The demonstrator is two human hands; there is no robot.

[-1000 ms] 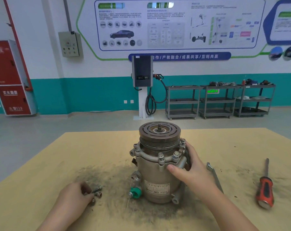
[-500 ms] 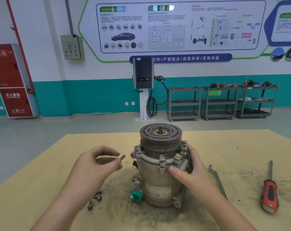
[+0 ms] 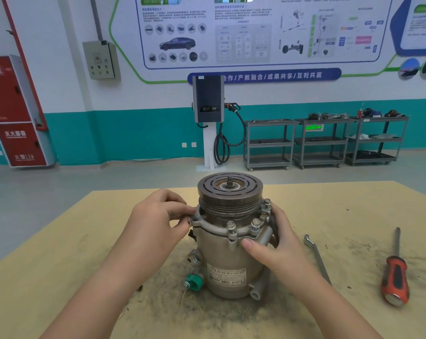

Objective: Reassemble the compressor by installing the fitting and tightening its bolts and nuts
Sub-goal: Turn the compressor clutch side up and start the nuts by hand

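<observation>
A metal compressor stands upright on the yellow table, its grooved pulley on top. A flange ring with bolts circles its upper body. My left hand is at the ring's left lug, fingertips pinched there on a small bolt that is mostly hidden. My right hand grips the compressor's right side, thumb across the front below the ring. A green capped port sticks out at the lower left.
A wrench lies on the table right of the compressor. Farther right lies a red-handled screwdriver. Dark grime covers the tabletop around the base. Grey carts and a charger stand far behind.
My left hand picked a bolt from the loose bolts on the table, lifted it, and carried it right to the flange ring's left lug. My right hand kept its hold on the compressor.
</observation>
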